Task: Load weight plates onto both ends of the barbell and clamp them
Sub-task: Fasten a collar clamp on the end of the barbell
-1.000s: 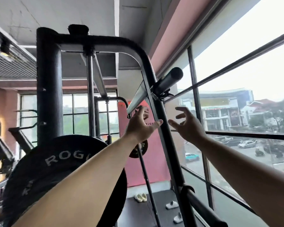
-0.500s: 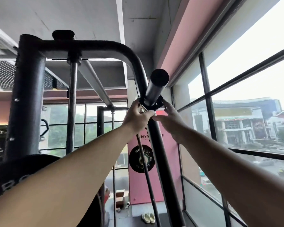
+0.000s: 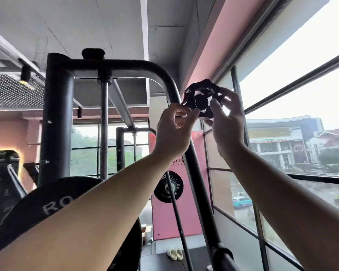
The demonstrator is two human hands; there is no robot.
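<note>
Two forearms nearest, both reaching up. What sits under the left one? — N.

Black weight plate (image 3: 47,210), white lettering partly showing, low and close. The arm hides its hub, so I cannot tell what carries it. — R.

Hands? — N.

Left hand (image 3: 172,133): thumb and fingers pinched on the near left edge of the clamp (image 3: 203,86). Right hand (image 3: 226,124): fingers curled round its right side. Both closed on it, neither free. The clamp is held high at the tip of the barbell sleeve (image 3: 201,102), seen end-on, just beside the bend of the rack frame (image 3: 59,114). — R.

Why two hands on so small a part? — N.

My guess is that one steadies the ring square to the sleeve while the other works the catch. The catch itself is too dark to read. — R.

Any containers? — N.

None proper. The only holder is the clamp's ring. The dark round sleeve end shows inside it with pale slivers of light around, so I judge the fit loose, not yet locked. — R.

Farther off? — N.

A second plate (image 3: 168,189) against a pink panel (image 3: 170,218), pale slippers (image 3: 174,254) on the floor below. Beyond, the window (image 3: 301,90) and a teal car (image 3: 241,202) on the street. — R.
</note>
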